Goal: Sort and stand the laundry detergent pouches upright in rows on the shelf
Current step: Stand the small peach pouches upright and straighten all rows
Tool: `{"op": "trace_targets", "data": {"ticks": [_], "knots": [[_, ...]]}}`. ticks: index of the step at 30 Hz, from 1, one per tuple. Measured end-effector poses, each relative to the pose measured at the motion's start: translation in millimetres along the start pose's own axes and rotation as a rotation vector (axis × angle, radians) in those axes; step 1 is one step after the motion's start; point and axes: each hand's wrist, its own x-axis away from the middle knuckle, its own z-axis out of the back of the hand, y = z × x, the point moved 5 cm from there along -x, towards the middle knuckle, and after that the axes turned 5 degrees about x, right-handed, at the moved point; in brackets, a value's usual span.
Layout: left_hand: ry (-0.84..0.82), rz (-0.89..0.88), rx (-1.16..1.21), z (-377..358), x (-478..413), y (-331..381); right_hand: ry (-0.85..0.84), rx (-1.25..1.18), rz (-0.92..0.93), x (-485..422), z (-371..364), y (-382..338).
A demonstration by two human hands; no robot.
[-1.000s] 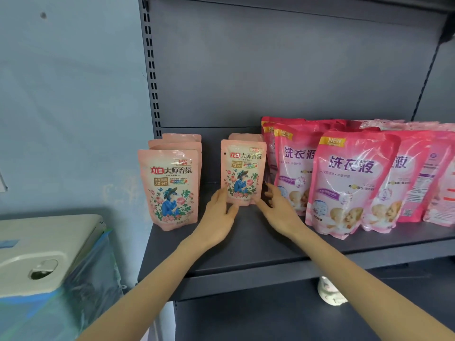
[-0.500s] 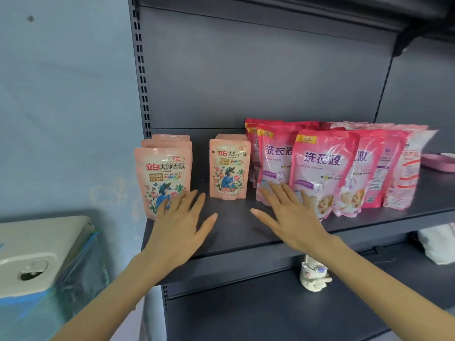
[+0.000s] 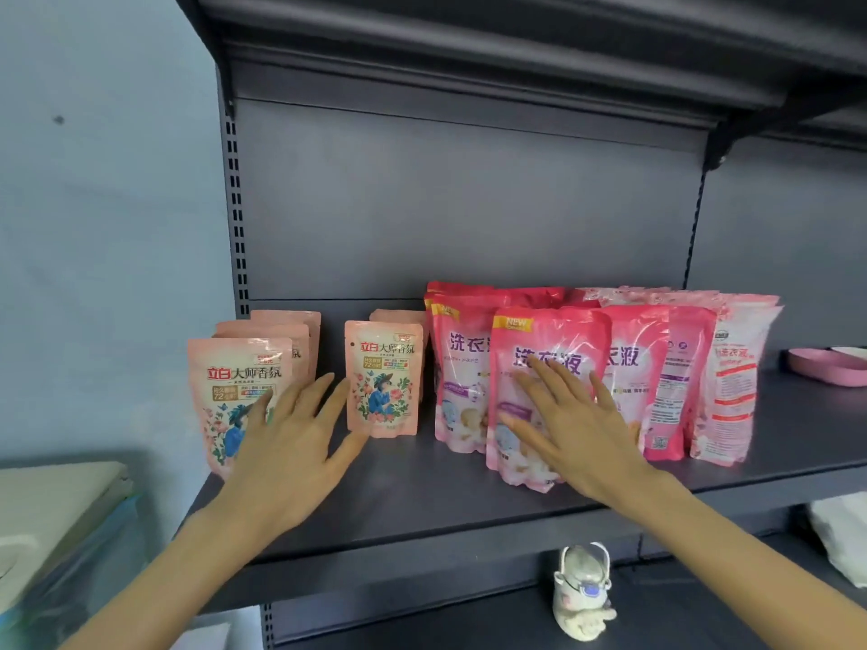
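Note:
Small peach floral pouches stand upright on the dark grey shelf (image 3: 422,499): a left row led by one pouch (image 3: 232,391) and a second row led by another (image 3: 382,377). To their right stand several larger pink detergent pouches, the front one (image 3: 546,349) nearest me. My left hand (image 3: 286,457) hovers with fingers spread in front of the left peach row and holds nothing. My right hand (image 3: 572,433), fingers straight, is spread over the front pink pouch; I cannot tell whether it touches it.
A pink tray (image 3: 828,365) lies on the shelf at far right. A small white figurine (image 3: 581,598) stands on the lower shelf, with white cloth (image 3: 840,532) at right. A beige appliance in blue plastic (image 3: 56,527) sits at lower left beside the blue wall.
Both hands let go of the second peach pouch and drew back with fingers spread. The right hand shifted right onto the front pink pouch. My view turned right, showing the tray.

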Motion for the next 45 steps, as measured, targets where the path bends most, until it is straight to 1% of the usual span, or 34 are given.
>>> {"op": "trace_targets", "data": {"ticks": [5, 8, 12, 16, 22, 24, 27, 32, 35, 38, 45], "knots": [[0.051, 0.028, -0.038, 2.8, -12.2, 44.1, 0.022, 0.013, 0.065, -2.4, 2.3, 58.2], [0.049, 0.061, -0.052, 0.4, -16.3, 74.3, 0.068, 0.020, 0.106, 3.2, 4.4, 88.6], [0.045, 0.082, -0.047, 6.4, -27.2, 112.4, 0.130, 0.067, 0.080, 8.8, 6.6, 122.4], [0.068, 0.028, -0.053, 17.7, -48.1, 145.2, 0.206, 0.080, 0.081, 6.1, 15.6, 153.0], [0.141, -0.095, -0.016, 31.8, -94.2, 186.8, 0.217, 0.041, 0.056, -15.9, 25.5, 184.3], [0.128, -0.114, -0.011, 33.8, -114.3, 195.7, 0.241, 0.008, 0.049, -27.9, 27.7, 195.5], [0.101, -0.153, -0.028, 34.5, -145.6, 205.9, 0.279, -0.032, -0.017, -44.5, 34.0, 214.6], [0.016, -0.199, -0.041, 18.7, -184.9, 220.5, 0.225, -0.005, -0.069, -66.4, 28.4, 249.2], [-0.057, -0.223, -0.050, 6.2, -195.8, 237.2, 0.174, -0.068, -0.108, -70.7, 22.3, 270.7], [-0.090, -0.234, -0.063, 1.1, -204.3, 251.7, 0.117, -0.120, -0.119, -76.0, 16.3, 293.9], [-0.117, -0.227, -0.083, -12.3, -224.9, 299.9, 0.154, -0.226, -0.129, -94.8, 2.0, 372.6]]}}
